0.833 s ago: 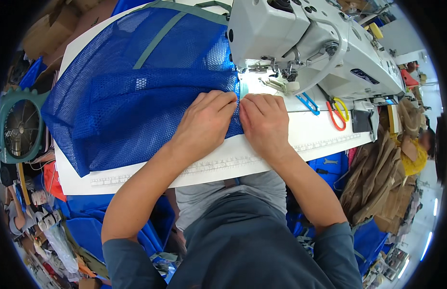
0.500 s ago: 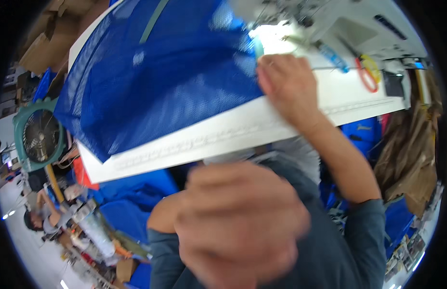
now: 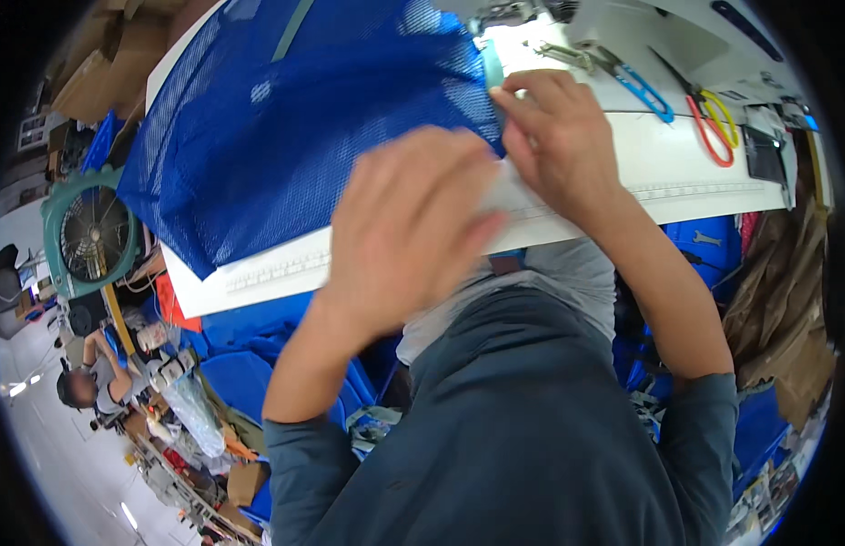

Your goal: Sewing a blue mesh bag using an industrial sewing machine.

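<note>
A blue mesh fabric piece lies bunched over the left part of the white table. At its right edge a grey-green strip runs toward the machine. My right hand pinches the strip's near end between thumb and fingers. My left hand, blurred by motion, is over the fabric's near edge and the table's front edge. Its thumb stands apart from the stretched fingers, and I see nothing held in it.
To the right lie blue-handled snips, red-and-yellow-handled scissors and a black flat item. A white sewing machine stands behind. Printed ruler markings line the front edge. A green fan and another person are at left.
My left hand has moved forward from close in front of my chest to the table's front edge. My right hand stays by the strip, its fingers now visibly pinching. The view has shifted slightly.
</note>
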`<state>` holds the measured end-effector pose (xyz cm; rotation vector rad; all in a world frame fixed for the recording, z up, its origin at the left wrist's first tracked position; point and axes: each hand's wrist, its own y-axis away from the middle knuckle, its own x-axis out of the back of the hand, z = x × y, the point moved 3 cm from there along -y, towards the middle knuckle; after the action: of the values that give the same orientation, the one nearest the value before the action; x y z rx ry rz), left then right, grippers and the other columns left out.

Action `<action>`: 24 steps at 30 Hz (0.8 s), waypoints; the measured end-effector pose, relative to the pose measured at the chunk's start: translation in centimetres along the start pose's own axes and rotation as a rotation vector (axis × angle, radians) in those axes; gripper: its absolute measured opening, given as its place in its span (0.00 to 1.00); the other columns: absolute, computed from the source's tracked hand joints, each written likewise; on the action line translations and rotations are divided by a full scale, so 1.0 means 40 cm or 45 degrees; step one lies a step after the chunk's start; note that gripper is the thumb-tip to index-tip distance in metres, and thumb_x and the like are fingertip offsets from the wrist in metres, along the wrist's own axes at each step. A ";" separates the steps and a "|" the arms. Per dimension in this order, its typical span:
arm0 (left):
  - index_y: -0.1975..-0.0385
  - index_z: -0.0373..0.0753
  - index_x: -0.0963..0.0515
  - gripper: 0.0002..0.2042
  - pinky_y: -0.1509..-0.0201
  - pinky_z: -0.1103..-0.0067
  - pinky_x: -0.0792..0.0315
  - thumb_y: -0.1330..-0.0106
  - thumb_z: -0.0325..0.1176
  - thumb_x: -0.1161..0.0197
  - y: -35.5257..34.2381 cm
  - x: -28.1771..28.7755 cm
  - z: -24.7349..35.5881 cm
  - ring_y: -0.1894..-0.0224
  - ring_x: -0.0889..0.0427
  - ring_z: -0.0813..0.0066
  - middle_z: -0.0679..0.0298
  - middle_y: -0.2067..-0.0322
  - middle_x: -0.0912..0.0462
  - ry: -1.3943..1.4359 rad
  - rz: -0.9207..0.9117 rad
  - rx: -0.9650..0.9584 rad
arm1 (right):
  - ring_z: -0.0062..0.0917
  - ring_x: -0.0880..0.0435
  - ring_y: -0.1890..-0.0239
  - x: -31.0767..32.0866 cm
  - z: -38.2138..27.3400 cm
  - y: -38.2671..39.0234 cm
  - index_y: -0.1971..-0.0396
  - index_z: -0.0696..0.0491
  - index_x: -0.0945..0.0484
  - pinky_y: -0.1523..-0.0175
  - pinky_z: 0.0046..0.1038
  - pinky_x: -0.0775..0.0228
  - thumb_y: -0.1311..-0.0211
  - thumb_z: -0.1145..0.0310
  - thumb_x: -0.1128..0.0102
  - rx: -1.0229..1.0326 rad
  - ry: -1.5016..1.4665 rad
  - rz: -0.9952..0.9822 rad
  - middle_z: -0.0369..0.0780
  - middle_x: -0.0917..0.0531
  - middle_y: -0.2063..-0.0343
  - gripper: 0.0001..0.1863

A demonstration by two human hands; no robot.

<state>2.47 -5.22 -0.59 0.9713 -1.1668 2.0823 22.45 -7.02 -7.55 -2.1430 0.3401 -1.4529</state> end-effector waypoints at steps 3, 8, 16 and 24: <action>0.48 0.35 0.19 0.22 0.32 0.60 0.29 0.42 0.34 0.29 -0.016 -0.049 -0.087 0.37 0.21 0.55 0.56 0.40 0.19 -0.220 -0.165 -0.060 | 0.34 0.18 0.45 0.018 -0.019 -0.011 0.55 0.57 0.12 0.45 0.37 0.26 0.45 0.74 0.32 0.053 -0.006 0.009 0.37 0.14 0.51 0.16; 0.55 0.36 0.18 0.09 0.36 0.66 0.25 0.32 0.29 0.38 -0.033 -0.110 -0.108 0.40 0.19 0.58 0.58 0.44 0.17 -0.242 -0.354 -0.167 | 0.35 0.19 0.46 0.010 -0.005 -0.011 0.54 0.58 0.13 0.46 0.37 0.27 0.45 0.77 0.36 0.082 0.066 -0.045 0.38 0.14 0.50 0.17; 0.47 0.33 0.17 0.16 0.37 0.64 0.24 0.33 0.28 0.30 -0.098 -0.120 -0.148 0.41 0.18 0.56 0.56 0.45 0.16 -0.147 -0.179 -0.083 | 0.34 0.20 0.45 0.009 -0.016 -0.005 0.51 0.60 0.13 0.46 0.37 0.28 0.45 0.76 0.36 0.053 0.096 -0.101 0.38 0.15 0.48 0.19; 0.43 0.33 0.18 0.19 0.35 0.63 0.26 0.34 0.26 0.31 -0.083 -0.169 -0.153 0.40 0.19 0.56 0.57 0.41 0.18 -0.138 -0.078 0.018 | 0.34 0.19 0.45 0.009 0.003 -0.022 0.50 0.59 0.13 0.45 0.37 0.27 0.46 0.76 0.35 0.072 0.073 -0.114 0.37 0.15 0.48 0.21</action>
<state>6.93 0.90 -6.67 1.1247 -1.1624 2.0143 22.64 -6.42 -6.82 -2.0986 0.2235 -1.5572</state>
